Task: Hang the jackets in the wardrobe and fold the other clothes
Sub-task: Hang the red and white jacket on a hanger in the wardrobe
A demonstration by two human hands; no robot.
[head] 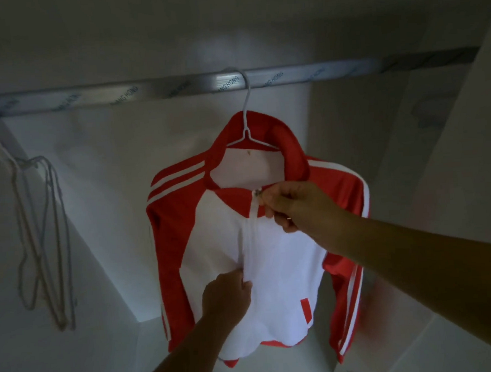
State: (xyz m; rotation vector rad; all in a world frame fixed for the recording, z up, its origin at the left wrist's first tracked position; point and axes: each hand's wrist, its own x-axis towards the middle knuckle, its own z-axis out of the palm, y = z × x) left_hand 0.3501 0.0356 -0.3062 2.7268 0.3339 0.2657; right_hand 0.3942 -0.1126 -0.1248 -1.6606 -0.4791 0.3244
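A red and white track jacket (283, 258) with white shoulder stripes hangs on a white wire hanger (247, 122), whose hook sits over the metal wardrobe rail (146, 91). My right hand (291, 204) pinches the zipper pull at the top of the zip, just under the red collar. My left hand (226, 294) pinches the white front fabric beside the zip, lower down. The zip looks closed up to the collar.
Several empty white hangers (45, 244) dangle from the rail at the far left. White wardrobe walls (394, 148) close in on both sides and behind. The wardrobe floor (278, 368) lies below the jacket.
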